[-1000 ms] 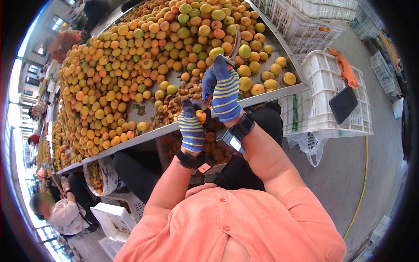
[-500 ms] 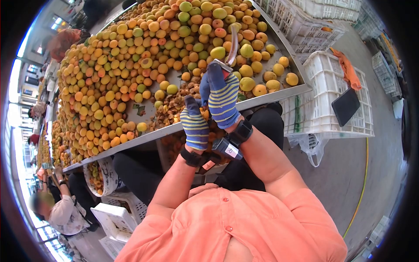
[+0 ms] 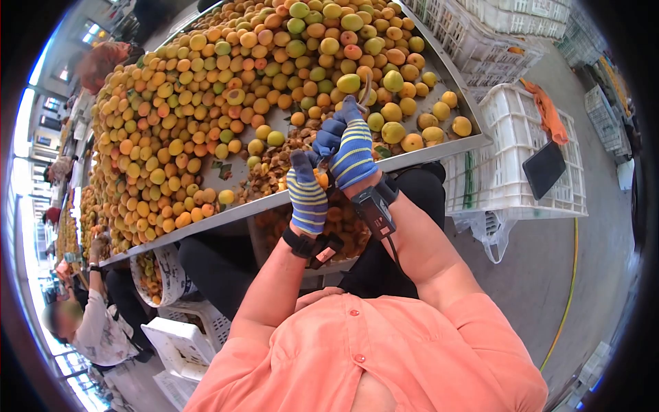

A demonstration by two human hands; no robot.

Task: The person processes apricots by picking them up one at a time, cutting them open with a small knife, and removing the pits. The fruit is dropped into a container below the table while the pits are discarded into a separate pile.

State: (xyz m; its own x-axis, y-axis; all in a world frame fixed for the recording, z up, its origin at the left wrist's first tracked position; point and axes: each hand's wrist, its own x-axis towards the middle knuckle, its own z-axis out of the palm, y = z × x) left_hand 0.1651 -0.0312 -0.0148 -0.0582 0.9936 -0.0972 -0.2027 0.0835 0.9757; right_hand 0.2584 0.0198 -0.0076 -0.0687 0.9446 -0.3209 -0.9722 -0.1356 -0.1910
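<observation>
My right hand, in a blue glove with striped cuff, is closed round the handle of a curved knife. Its hooked blade points away from me over the fruit. Close beside it, my left hand, gloved alike, has its fingers curled at an orange apricot, partly hidden between the two hands. Both hands are over the near edge of a metal table. Brown fruit scraps lie just beyond my left hand, and a large heap of apricots covers much of the table.
Below the table edge, between my legs, is a container of cut fruit. White crates stand at the right, one bearing an orange cloth and a dark tablet. A person sits at the left near a white bucket.
My right hand has rolled over and drawn slightly lower, and the knife blade now appears shorter and lower. My left hand has barely moved. The person at the left has shifted an arm.
</observation>
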